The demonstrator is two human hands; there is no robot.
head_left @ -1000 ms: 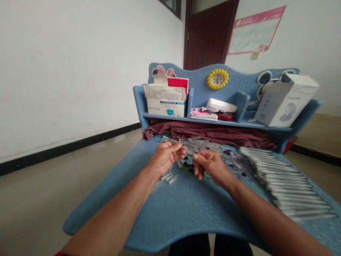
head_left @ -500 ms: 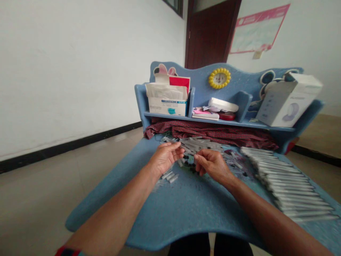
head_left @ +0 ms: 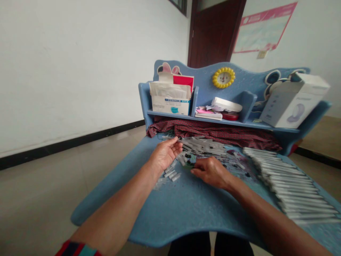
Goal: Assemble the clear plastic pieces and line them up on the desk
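My left hand (head_left: pixel 167 153) is raised above the blue desk (head_left: pixel 170 217), thumb and forefinger pinched together. Something small and dark shows at their tips, too small to name. To its right my right hand (head_left: pixel 210 171) is low over the desk, fingers closed at several small black pieces (head_left: pixel 189 157); whatever is in them is hidden. Behind both hands spreads a pile of clear, pen-like plastic tubes (head_left: pixel 205 145). Short clear caps (head_left: pixel 172 175) lie below my left hand. Along the right side rests a row of assembled-looking pens (head_left: pixel 298 188).
At the back, a red checked cloth (head_left: pixel 213 132) lies beneath the desk's shelf. The shelf holds a mask box (head_left: pixel 170 104), a stack of papers (head_left: pixel 208 114), a red round tin (head_left: pixel 230 116) and a white carton (head_left: pixel 290 103). A yellow-rimmed clock (head_left: pixel 223 77) is on the backboard.
My right hand has moved down and slightly right, away from my left hand, toward the black pieces. My left hand stays raised and pinched. The view has shifted slightly.
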